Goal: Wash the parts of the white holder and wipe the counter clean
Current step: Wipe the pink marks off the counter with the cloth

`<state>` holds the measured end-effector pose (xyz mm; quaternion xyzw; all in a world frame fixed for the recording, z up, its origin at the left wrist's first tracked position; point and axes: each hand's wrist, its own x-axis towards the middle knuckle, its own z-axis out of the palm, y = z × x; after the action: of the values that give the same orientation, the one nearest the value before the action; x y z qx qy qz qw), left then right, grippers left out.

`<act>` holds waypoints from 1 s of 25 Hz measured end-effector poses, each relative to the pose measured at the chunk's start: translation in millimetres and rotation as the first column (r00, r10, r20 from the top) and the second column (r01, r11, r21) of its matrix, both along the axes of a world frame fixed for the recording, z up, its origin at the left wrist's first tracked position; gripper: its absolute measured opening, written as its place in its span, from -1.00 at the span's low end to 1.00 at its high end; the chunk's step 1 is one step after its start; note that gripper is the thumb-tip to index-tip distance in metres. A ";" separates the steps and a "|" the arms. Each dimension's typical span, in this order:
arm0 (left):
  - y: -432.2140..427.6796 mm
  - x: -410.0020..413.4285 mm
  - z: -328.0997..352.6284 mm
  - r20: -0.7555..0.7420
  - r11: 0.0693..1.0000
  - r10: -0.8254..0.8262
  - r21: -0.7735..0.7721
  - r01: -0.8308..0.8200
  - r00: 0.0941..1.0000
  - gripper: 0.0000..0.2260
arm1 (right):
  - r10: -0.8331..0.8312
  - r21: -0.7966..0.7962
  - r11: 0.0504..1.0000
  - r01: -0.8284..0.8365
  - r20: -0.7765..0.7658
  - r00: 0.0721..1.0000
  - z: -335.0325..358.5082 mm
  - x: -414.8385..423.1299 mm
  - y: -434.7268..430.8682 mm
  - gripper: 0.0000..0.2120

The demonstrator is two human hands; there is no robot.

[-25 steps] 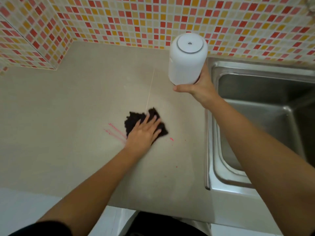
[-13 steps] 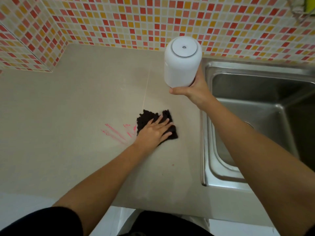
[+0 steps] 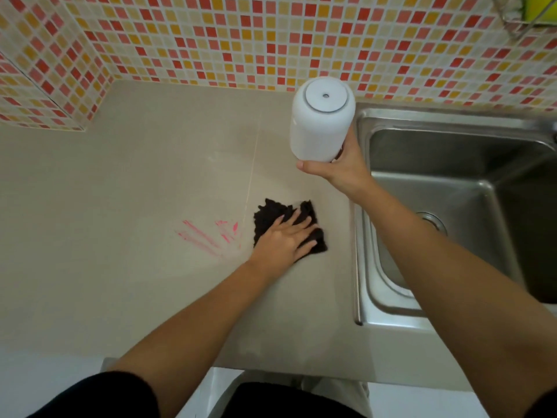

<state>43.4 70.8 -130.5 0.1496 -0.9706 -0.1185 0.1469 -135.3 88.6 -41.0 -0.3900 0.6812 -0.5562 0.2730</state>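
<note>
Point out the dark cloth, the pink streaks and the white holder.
dark cloth (image 3: 268, 214): head view, on its bare upper-left part above the fingers.
pink streaks (image 3: 200, 238): head view, on the long streak left of the cloth.
white holder (image 3: 316, 137): head view, on its side wall above the thumb.

1 holder (image 3: 321, 119), 1 cloth (image 3: 268, 215), 1 sink (image 3: 452, 188)

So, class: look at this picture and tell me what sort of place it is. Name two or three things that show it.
Most likely a home kitchen. A stainless steel sink is set into a beige counter, mosaic tiles cover the wall behind, and the left hand presses a dark cloth on the counter by pink marks.
</note>
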 end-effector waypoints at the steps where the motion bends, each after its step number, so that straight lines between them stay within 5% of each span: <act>1: 23.1 -4.9 -4.5 -0.026 0.998 -0.059 0.028 0.060 0.998 -0.63 | -0.011 0.018 1.000 0.011 -0.001 1.000 -2.1 -0.1 1.0 -0.16; 4: 72.8 65.3 -3.9 0.049 0.920 -0.392 0.024 0.391 0.919 -0.66 | -0.087 0.017 0.996 0.088 -0.038 0.995 -9.0 2.0 -0.3 -0.13; 6: 50.4 100.3 -1.5 0.040 0.882 -0.468 -0.038 0.470 0.883 -0.67 | -0.177 0.010 0.984 0.179 -0.086 0.980 -17.1 8.0 -3.6 -0.11; 11: 29.0 41.9 -8.3 -0.015 0.991 -0.134 -0.027 0.134 0.991 -0.70 | -0.381 -0.027 0.925 0.380 -0.082 0.921 -21.9 39.7 -15.2 -0.13; 15: 59.1 110.8 -6.7 0.065 0.918 -0.395 0.027 0.395 0.916 -0.70 | -0.465 -0.030 0.885 0.465 -0.023 0.885 -9.6 55.7 -27.2 -0.15; 17: 13.3 169.6 -1.6 0.118 0.927 -0.370 -0.009 0.374 0.921 -0.69 | -0.475 -0.029 0.880 0.475 0.010 0.880 -8.2 58.6 -31.2 -0.14; 19: -47.5 211.0 1.6 0.113 0.991 -0.109 -0.066 0.116 0.988 -0.67 | -0.485 -0.037 0.873 0.486 0.035 0.874 -9.8 59.0 -31.8 -0.13; 20: -79.7 220.5 6.1 0.087 0.986 0.159 -0.066 -0.153 0.983 -0.69 | -0.491 -0.046 0.869 0.493 0.040 0.870 -10.8 58.1 -31.6 -0.13; 22: -133.0 206.9 14.1 0.059 0.725 0.687 0.010 -0.689 0.724 -0.70 | -0.503 -0.058 0.862 0.504 0.041 0.864 -14.4 55.8 -31.2 -0.12; 23: -146.2 182.4 17.6 0.070 0.593 0.801 0.040 -0.804 0.594 -0.68 | -0.502 -0.058 0.862 0.504 0.042 0.864 -15.7 54.4 -31.0 -0.11; 25: -136.2 122.5 14.7 0.042 0.627 0.776 0.045 -0.777 0.629 -0.58 | -0.500 -0.049 0.864 0.502 0.041 0.865 -16.7 50.8 -32.1 -0.10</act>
<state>165.9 -65.4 -115.8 0.5582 -0.8090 -0.0705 0.1703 -84.5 56.5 -57.7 -0.2001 0.7390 -0.6326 0.1170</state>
